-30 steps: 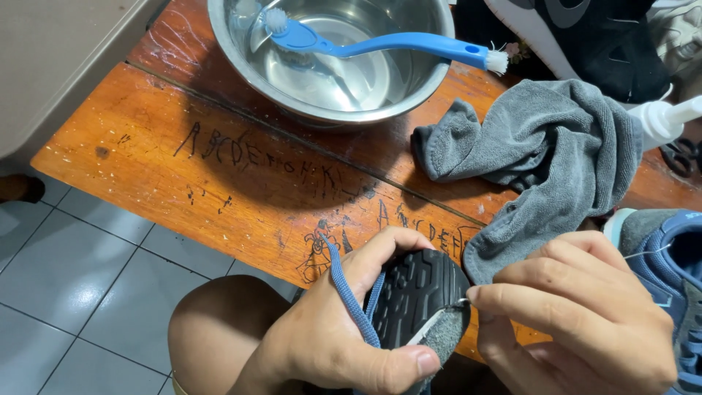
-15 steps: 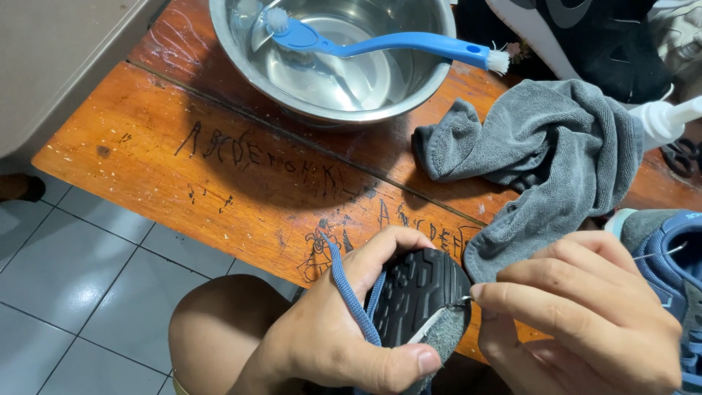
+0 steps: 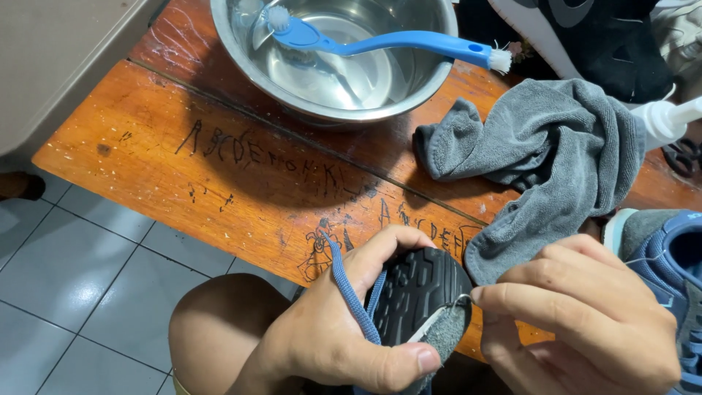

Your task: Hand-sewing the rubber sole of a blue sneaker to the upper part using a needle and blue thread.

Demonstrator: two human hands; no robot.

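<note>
The left hand (image 3: 344, 336) is closed around a blue shoe with a black treaded sole (image 3: 420, 296), held sole-up just before the scratched orange wooden worktop (image 3: 219, 161). The right hand (image 3: 585, 314) pinches something tiny at the sole's edge, beside a crumpled grey cloth (image 3: 541, 153).

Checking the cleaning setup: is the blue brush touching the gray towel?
Apart. The head view shows the blue brush resting across the steel bowl, with bare wooden bench between its white tip and the gray towel.

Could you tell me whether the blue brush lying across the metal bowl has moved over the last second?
No. The blue brush lies the same way across the metal bowl, judged against the bowl's rim.
</note>
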